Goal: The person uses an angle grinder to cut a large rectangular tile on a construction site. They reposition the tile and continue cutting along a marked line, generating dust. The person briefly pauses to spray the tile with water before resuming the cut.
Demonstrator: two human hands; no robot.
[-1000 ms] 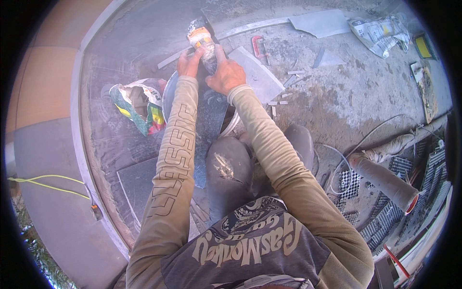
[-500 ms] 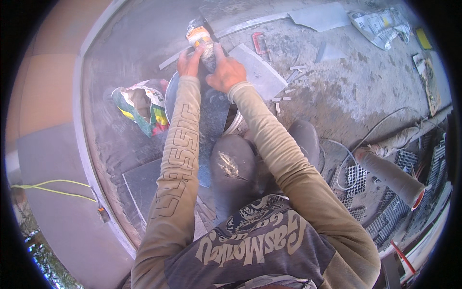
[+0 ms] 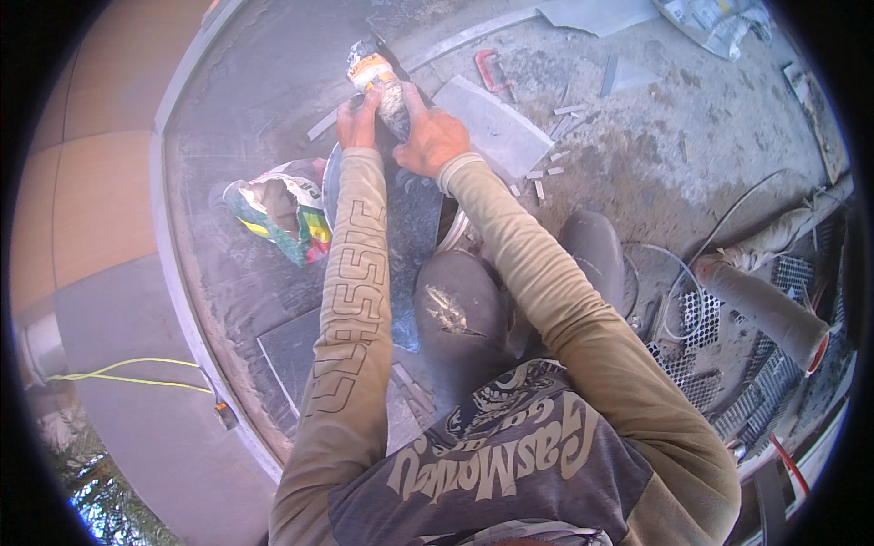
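Both my hands are wrapped around a dust-coated angle grinder (image 3: 371, 69) with an orange and pale body, out in front of me. My left hand (image 3: 359, 120) closes on its left side. Across from it, my right hand (image 3: 431, 141) grips the right side and rear of the body. Below the grinder lies a dark tile (image 3: 414, 214), partly covered by my left sleeve; it seems to rest on a round bucket whose edge shows beside that arm. The grinder's disc is hard to make out through the haze of dust.
Left of my arm stands a crumpled open bag (image 3: 282, 211). A grey tile piece (image 3: 492, 123), thin offcuts and a red clamp (image 3: 490, 71) lie to the right. Farther right are a wrapped tube (image 3: 765, 305), perforated sheets (image 3: 701, 323) and loose cable. A yellow cord (image 3: 137, 373) hangs at left.
The whole view has shifted a little, so the surroundings sit slightly right and lower. Both hands keep their hold on the angle grinder, and dust still hangs around it.
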